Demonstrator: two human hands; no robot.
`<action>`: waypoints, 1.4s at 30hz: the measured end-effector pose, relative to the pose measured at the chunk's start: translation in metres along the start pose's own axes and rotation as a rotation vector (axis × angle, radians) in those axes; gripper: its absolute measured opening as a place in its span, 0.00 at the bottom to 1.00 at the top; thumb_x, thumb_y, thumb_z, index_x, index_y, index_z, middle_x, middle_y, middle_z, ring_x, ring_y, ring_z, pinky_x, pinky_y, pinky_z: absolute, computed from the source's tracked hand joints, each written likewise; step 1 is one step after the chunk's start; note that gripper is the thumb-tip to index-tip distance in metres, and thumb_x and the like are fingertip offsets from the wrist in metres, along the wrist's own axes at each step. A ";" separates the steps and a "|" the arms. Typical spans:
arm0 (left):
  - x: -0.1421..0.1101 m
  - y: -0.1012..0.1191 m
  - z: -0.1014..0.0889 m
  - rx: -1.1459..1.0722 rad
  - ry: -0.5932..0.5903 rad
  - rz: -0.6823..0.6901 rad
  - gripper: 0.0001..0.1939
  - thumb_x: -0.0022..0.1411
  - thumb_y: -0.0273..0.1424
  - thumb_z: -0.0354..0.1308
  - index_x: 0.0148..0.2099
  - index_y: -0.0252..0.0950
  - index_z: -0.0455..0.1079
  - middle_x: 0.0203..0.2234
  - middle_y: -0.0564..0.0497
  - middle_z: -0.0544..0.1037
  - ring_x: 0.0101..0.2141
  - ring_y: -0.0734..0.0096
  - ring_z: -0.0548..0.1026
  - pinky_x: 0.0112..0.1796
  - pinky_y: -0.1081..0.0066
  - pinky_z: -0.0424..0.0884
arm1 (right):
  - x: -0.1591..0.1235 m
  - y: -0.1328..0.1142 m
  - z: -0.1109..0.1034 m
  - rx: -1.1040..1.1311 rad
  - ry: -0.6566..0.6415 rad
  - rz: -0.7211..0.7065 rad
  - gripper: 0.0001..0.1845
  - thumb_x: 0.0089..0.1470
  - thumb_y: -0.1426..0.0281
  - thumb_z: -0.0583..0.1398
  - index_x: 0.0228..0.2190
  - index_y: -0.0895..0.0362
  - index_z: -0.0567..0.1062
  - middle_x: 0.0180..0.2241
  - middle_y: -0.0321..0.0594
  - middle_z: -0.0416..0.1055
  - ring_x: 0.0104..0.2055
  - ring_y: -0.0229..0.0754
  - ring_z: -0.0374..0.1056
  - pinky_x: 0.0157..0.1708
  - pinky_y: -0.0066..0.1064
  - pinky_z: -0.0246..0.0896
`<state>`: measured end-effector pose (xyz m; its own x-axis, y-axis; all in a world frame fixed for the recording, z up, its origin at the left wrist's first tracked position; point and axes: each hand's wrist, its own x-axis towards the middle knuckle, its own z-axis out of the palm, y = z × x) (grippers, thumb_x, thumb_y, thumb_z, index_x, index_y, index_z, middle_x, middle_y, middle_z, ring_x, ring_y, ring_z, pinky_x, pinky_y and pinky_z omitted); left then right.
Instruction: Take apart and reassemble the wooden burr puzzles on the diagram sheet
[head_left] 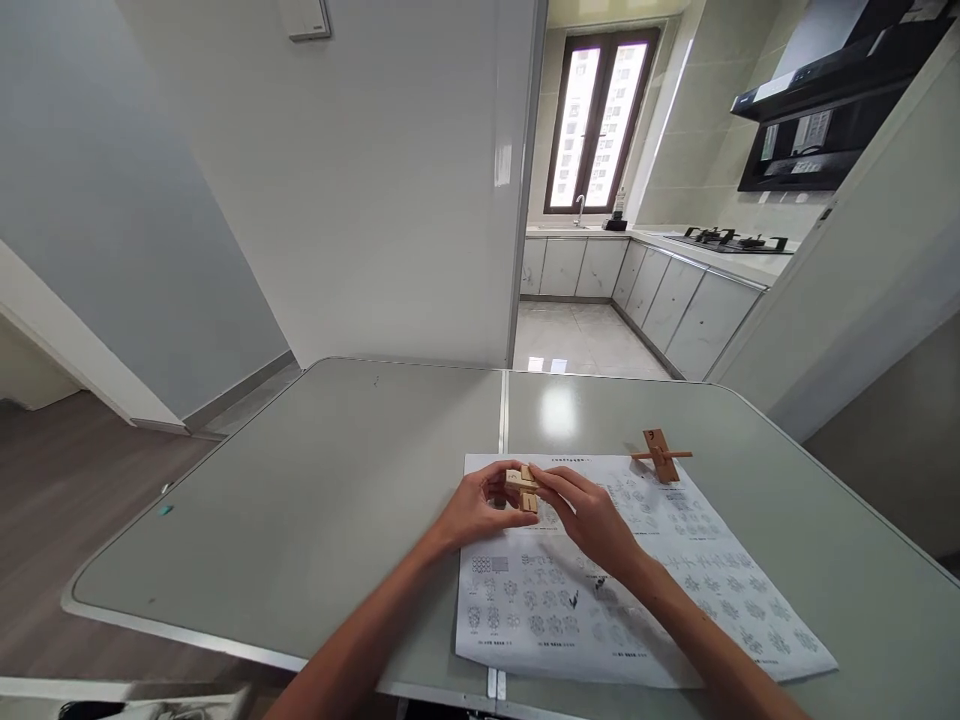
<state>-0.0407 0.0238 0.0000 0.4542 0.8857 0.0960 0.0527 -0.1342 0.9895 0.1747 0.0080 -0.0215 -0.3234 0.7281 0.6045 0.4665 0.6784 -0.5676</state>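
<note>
So in the head view, just below the middle of the frame, the left hand (pixel 484 505) has thumb and fingers pinching some light wooden pieces (pixel 523 487), and the right hand (pixel 592 510) has its fingertips on them too, from the right. Fingers cover part of the pieces, so how they fit together is hard to make out; the marks on them are too small to read. Under the hands lies a printed sheet (pixel 555 635), partly hidden by the right forearm, its text unreadable. On its upper right sits a brown wooden piece with a stick (pixel 660 456). The gray table (pixel 300 500) gets cut off at the bottom.
</note>
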 end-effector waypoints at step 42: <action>0.012 -0.006 -0.021 -0.246 0.430 -0.002 0.34 0.51 0.38 0.78 0.57 0.36 0.72 0.51 0.40 0.83 0.49 0.55 0.81 0.54 0.55 0.76 | 0.021 0.008 0.044 -0.092 -0.266 0.223 0.36 0.57 0.63 0.69 0.64 0.49 0.65 0.56 0.50 0.68 0.52 0.55 0.73 0.49 0.51 0.74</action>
<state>-0.0540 0.0443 -0.0021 0.0437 0.9959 0.0789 -0.1820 -0.0698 0.9808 0.1355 0.0325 -0.0379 -0.4026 0.8655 0.2980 0.6181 0.4972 -0.6089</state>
